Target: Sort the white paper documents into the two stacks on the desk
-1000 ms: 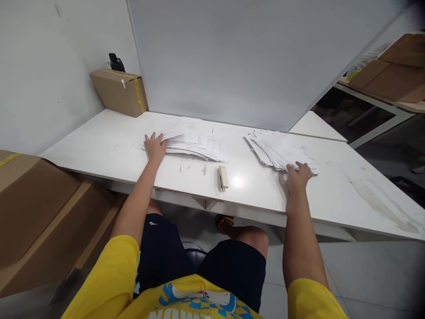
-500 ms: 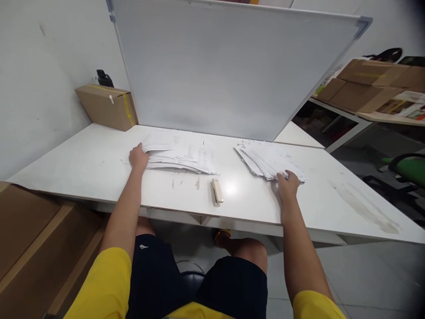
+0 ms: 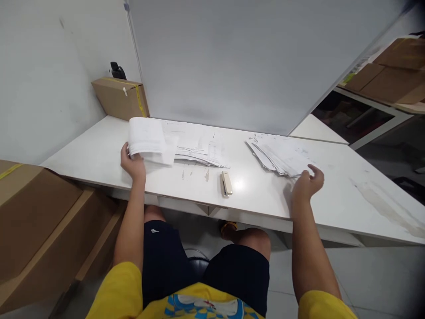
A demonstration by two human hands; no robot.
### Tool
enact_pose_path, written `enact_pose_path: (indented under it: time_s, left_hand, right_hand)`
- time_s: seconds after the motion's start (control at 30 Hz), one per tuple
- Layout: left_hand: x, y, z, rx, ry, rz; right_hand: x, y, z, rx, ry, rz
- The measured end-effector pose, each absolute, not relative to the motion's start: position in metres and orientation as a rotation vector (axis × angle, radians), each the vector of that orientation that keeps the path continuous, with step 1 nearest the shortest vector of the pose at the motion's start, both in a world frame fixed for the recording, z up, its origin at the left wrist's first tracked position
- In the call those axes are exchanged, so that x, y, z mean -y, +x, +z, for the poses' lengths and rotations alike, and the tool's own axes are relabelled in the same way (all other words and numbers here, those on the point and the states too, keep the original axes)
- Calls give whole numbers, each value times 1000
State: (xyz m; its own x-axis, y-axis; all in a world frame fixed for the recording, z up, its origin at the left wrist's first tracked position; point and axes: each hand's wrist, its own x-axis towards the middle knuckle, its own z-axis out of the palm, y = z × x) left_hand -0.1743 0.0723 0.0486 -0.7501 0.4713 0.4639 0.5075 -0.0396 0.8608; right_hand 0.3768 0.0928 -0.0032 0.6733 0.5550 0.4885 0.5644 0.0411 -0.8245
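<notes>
In the head view, my left hand (image 3: pixel 133 165) is closed on a white sheet of paper (image 3: pixel 146 135), lifted and curled over at its left end. To the right of that sheet lies a spread paper stack (image 3: pixel 202 155), its lower edges fanned out. My right hand (image 3: pixel 308 180) is at the near right corner of a second paper stack (image 3: pixel 282 155), thumb and fingers apart, with nothing visible between them. Whether it touches the stack I cannot tell. A cream stapler (image 3: pixel 226 184) rests between the two stacks, close to the front edge.
A whiteboard (image 3: pixel 226 66) stands along the back of the white table (image 3: pixel 262 199). At the back left is a taped cardboard box (image 3: pixel 119 97) with a black object (image 3: pixel 117 71) behind it. Cardboard boxes (image 3: pixel 385 82) sit on a shelf at right; an open carton (image 3: pixel 49 230) is lower left.
My left hand has raised the paper off the left stack and drawn it leftward, curling it. My right hand has shifted slightly off the right stack, fingers opening. The camera view has tilted down.
</notes>
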Motion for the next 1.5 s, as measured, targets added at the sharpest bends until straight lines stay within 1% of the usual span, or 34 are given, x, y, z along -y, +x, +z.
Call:
enact_pose_path:
  time_s: [0.07,0.1,0.13,0.17,0.23,0.27,0.3,0.37,0.43,0.5,0.6,0.7,0.83,0.9,1.0,1.1,1.23,1.5]
  left_hand:
    - [-32,-179,45,2137,-981,-2128]
    - [-11,-181,41,2133,-883,-2222]
    - [8,-184,36,2143,-792,-2308]
    - [26,-184,31,2151,-718,-2396]
    - [58,-182,18,2197,-588,-2565]
    - [72,-178,11,2245,-557,-2615]
    - [83,-173,5,2297,-561,-2637]
    - [102,-163,-6,2420,-671,-2568]
    - [116,-156,-15,2562,-878,-2347]
    - [125,-151,-21,2640,-1100,-2016]
    - [132,-147,-27,2471,-1438,-1632]
    - [135,-141,-29,2165,-1723,-1474]
    - [138,-133,-30,1703,-1962,-1279]
    - [138,-130,-29,1539,-2136,-1141]
    - [135,-125,-29,1447,-2370,-903]
    - [128,-120,-31,1457,-2391,-709]
    - [112,-117,-34,1476,-2297,-619]
    - [100,-120,-47,1509,-2216,-796]
  right_hand:
    - [-51,321,5,815,-1349,52]
    - [-24,287,4,827,-1255,171]
    - [5,251,0,887,-1190,376]
    - [34,214,-7,980,-1113,663]
    - [85,148,-25,1113,-901,1364]
    - [103,122,-34,1086,-825,1641]
    - [114,102,-41,996,-792,1800]
    - [120,80,-47,844,-712,1942]
    - [111,76,-44,750,-678,1927]
    - [100,83,-36,735,-708,1856]
    - [93,92,-25,737,-828,1768]
    - [96,93,-24,626,-899,1743]
    - [97,96,-31,501,-928,1677]
    - [92,101,-33,507,-910,1705]
    - [83,112,-34,551,-833,1863]
    - [76,123,-36,591,-796,1984]
    - [69,139,-38,636,-848,1988]
    - [84,153,-28,777,-853,1769]
